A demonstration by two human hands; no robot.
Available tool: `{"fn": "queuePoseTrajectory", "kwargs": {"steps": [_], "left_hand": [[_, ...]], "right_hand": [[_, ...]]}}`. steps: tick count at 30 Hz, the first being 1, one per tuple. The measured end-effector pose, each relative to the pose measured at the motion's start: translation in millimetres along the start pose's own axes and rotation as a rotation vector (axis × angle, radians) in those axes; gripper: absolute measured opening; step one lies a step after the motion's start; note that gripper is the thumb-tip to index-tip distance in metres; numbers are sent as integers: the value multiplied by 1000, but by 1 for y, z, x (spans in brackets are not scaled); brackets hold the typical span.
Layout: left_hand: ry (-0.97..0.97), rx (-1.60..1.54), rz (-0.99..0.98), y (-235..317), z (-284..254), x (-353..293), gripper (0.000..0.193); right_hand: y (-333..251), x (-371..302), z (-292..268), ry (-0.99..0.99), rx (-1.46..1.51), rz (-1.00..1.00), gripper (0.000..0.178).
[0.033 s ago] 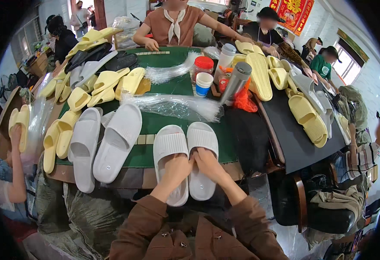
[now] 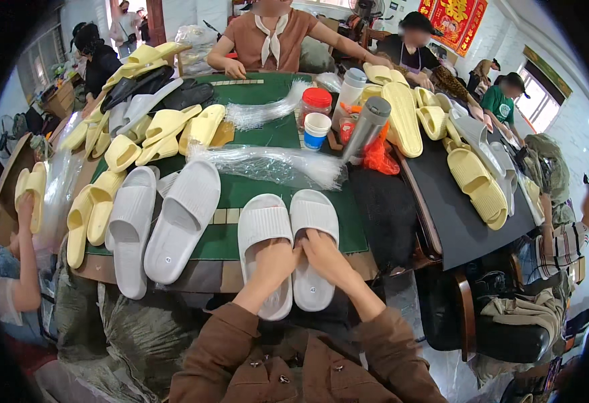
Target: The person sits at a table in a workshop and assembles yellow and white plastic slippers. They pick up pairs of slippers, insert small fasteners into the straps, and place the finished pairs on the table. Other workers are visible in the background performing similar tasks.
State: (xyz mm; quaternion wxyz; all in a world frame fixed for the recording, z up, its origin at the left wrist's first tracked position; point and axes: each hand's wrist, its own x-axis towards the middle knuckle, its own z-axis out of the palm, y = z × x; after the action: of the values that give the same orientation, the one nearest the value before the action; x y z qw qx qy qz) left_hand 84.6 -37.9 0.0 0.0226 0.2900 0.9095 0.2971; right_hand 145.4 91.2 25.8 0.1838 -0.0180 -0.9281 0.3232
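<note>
A pair of light grey slide slippers is in front of me at the table's near edge, toes pointing away. My left hand grips the left slipper, its fingers reaching under the ribbed strap. On the right slipper, my right hand does the same, and the two hands meet between the inner edges. The straps and the backs of my hands hide most of the fingertips. Just left on the table lies another grey pair, a left slipper and a right slipper, partly over another grey piece.
Clear plastic strands cross the green table mat. Beyond stand a white-and-blue cup, a red-lidded jar and a metal flask. Yellow slippers pile at the left, others at the right. Other people work around the table.
</note>
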Motion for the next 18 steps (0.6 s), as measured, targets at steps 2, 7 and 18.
{"fn": "queuePoseTrajectory", "kwargs": {"steps": [2,7,18], "left_hand": [[-59,-12,-14,2,-6,-1,47],[-150,-8,-110,12,-14,2,46],[-147,-61,-133,12,-15,4,55]], "right_hand": [[-23,-7,-23,15,-58,-56,23],[-39,30,-54,44,25,-24,21],[38,121,11,-111,-202,196,23]]}}
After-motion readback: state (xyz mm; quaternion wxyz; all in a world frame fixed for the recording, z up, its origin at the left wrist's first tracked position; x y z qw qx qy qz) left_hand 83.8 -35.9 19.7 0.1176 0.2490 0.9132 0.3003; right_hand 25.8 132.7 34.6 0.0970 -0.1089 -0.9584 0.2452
